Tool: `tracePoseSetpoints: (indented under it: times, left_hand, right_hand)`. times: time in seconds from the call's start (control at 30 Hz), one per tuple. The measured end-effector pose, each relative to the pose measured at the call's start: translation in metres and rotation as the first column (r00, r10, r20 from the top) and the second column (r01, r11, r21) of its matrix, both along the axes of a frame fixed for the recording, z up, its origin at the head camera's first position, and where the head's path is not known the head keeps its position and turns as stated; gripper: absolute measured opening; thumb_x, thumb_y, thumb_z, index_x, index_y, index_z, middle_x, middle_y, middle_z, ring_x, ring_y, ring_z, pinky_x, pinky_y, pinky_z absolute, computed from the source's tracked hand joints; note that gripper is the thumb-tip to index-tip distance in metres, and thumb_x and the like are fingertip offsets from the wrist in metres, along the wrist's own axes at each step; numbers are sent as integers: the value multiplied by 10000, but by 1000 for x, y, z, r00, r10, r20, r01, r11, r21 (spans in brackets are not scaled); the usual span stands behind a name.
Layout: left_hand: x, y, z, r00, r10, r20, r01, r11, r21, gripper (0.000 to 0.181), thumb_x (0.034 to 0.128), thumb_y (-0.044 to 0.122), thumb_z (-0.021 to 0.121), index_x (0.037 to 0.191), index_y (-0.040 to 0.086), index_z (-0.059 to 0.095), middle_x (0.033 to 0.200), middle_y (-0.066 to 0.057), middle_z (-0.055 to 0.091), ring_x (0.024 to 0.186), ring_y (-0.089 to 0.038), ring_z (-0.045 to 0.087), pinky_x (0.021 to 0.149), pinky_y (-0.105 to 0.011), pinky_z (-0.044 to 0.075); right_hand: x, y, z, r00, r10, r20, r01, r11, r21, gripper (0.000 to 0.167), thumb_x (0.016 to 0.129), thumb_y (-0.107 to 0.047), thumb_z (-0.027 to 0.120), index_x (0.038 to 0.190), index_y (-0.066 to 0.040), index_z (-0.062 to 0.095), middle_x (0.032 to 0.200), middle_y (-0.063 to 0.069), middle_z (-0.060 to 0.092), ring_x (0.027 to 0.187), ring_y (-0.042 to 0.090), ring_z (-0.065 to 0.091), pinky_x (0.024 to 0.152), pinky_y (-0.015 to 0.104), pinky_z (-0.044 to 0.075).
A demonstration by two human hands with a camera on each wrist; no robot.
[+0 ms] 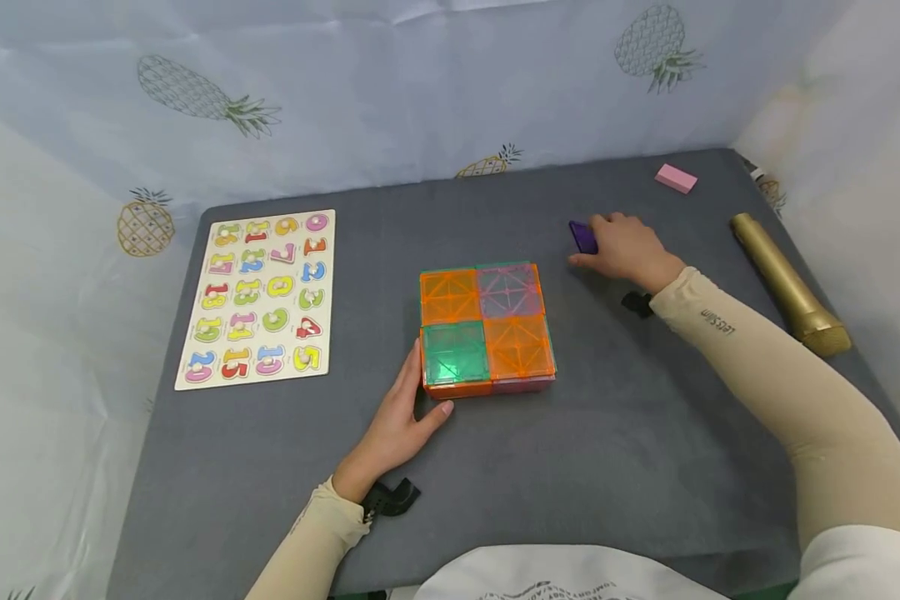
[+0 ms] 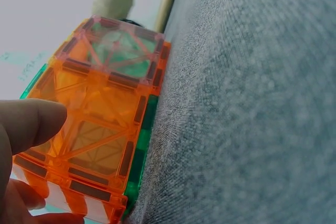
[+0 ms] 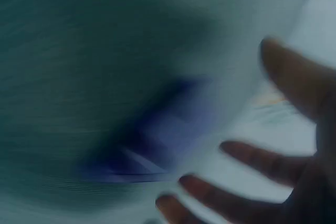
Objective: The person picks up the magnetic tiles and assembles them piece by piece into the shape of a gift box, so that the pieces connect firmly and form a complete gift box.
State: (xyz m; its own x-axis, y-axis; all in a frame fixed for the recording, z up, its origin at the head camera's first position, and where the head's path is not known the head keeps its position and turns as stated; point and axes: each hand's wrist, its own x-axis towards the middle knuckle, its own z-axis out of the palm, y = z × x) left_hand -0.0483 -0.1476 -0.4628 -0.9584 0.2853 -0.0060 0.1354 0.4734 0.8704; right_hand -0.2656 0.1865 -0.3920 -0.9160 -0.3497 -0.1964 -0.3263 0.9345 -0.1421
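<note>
In the head view, a low square box built of translucent magnetic tiles (image 1: 486, 329), orange, green and purple, sits mid-table. My left hand (image 1: 394, 425) rests against its near left corner, fingers straight along the left side and thumb by the front; the left wrist view shows the thumb at an orange tile (image 2: 100, 98). Farther back on the right, my right hand (image 1: 627, 248) reaches down over a dark purple piece (image 1: 583, 237). The right wrist view is blurred, but the right hand's fingers (image 3: 257, 161) are spread beside that piece (image 3: 157, 135), with nothing gripped.
A wooden number puzzle board (image 1: 258, 300) lies at the left of the grey table (image 1: 375, 237). A pink block (image 1: 676, 178) is at the back right. Along the right edge lies a gold microphone (image 1: 787, 287). A pineapple-print curtain (image 1: 420, 100) hangs behind the table.
</note>
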Motion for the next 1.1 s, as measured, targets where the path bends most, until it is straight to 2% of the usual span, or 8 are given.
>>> tracePoseSetpoints:
  times: [0.03,0.1,0.23,0.37,0.6,0.8,0.97,1.1]
  left_hand:
    - [0,0,0,1000,-2,2,2,1000,0,948,922,293,652,1550,236,-54,1628,-20,40,1487,-241,138,1155,-528,227]
    - [1,1,0,1000,-4,4,4,1000,4,947,922,285,653,1550,234,-53,1627,-16,39,1488,-234,134,1158,-522,223]
    - [0,1,-1,1000,-2,-2,2,1000,11,941,924,272,651,1551,233,-51,1627,-11,39,1489,-226,132,1161,-513,221]
    - [1,0,-1,1000,-2,3,2,1000,9,943,924,269,651,1550,233,-54,1626,-15,37,1488,-236,131,1160,-520,219]
    - [0,-2,-1,1000,-10,-18,10,1000,2,936,925,261,651,1556,176,-35,1626,-25,38,1490,-236,124,1160,-518,219]
    - [0,-1,-2,1000,-10,-9,10,1000,0,944,925,275,650,1550,227,-55,1627,-15,34,1490,-227,123,1163,-511,217]
    - [0,0,-2,1000,-4,-4,4,1000,1,942,925,287,648,1549,242,-57,1627,-5,35,1490,-219,124,1164,-512,212]
    - [-1,1,-2,1000,0,4,0,1000,-4,940,926,295,645,1548,259,-59,1626,11,36,1490,-205,125,1167,-507,210]
  right_hand:
    - [-5,9,-7,998,-29,56,29,1000,9,643,921,-413,607,1325,62,449,1218,347,498,1089,505,488,872,608,431]
    - [-12,24,-18,994,-45,100,45,999,-2,646,925,-394,604,1353,55,424,1227,370,479,1094,526,476,891,608,416]
    - [-15,36,-27,997,-56,53,58,998,-34,606,933,-359,595,1362,37,434,1209,380,479,1100,552,455,876,619,406]
    - [-12,35,-28,995,-82,54,84,995,-46,603,929,-355,573,1360,40,426,1208,372,468,1072,521,457,831,597,413]
    - [-15,28,-35,997,-69,42,73,994,-86,543,910,-302,559,1284,73,438,1295,340,454,1119,473,423,974,579,289]
    - [-15,29,-40,986,-150,78,157,984,-83,657,912,-353,533,1381,59,327,1307,382,339,1076,507,337,837,616,381]
    - [-15,34,-39,973,-203,111,209,977,-47,697,925,-368,472,1447,37,251,1300,381,321,1053,522,326,743,624,406]
    - [-14,43,-39,964,-232,131,237,971,-30,661,951,-351,414,1443,62,257,1327,391,297,1067,563,315,778,640,385]
